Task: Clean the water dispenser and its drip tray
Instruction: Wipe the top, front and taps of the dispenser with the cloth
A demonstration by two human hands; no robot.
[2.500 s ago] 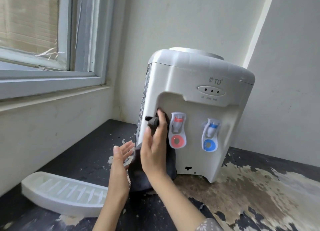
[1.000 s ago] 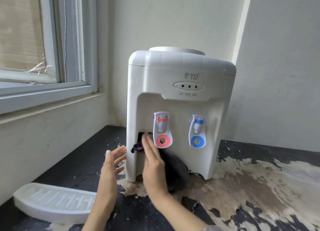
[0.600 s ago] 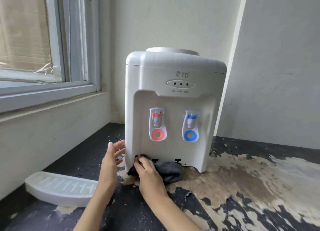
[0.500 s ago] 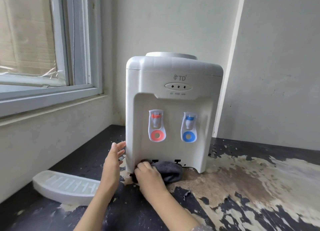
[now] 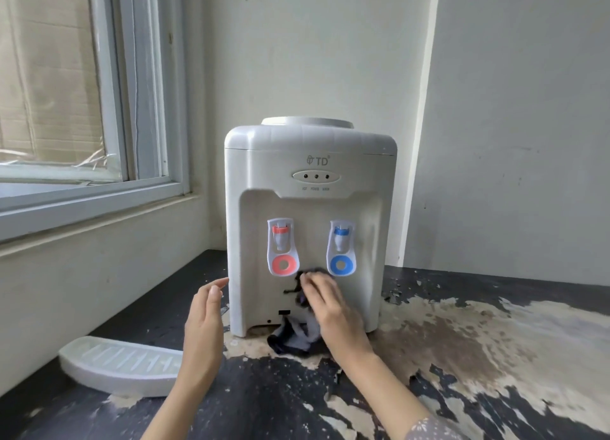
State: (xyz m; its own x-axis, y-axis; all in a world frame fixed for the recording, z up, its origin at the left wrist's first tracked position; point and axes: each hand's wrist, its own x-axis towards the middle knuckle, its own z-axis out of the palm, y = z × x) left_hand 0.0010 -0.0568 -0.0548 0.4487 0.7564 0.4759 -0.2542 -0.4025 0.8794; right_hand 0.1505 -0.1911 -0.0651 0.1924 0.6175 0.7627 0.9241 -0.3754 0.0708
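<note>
Standing at the far side of a worn black counter, in the wall corner, the white water dispenser was seen front-on. A dark cloth was pressed against its lower front panel by the right hand, just below and between the red tap and the blue tap. The right-hand fingers were laid fairly straight over the cloth; motion blur there meant any curl round the fabric could not be confirmed. The cloth's loose end was seen hanging down to the counter at the dispenser's base.

The left hand was held open, fingers extended, just beside the dispenser's left edge; whether it was touching could not be told.

The drip tray was detached and lying flat on the counter, near-left of the dispenser, close to the left wall below the window. Its slotted top was facing up. Peeled, pale patches were visible across the counter to the right.
</note>
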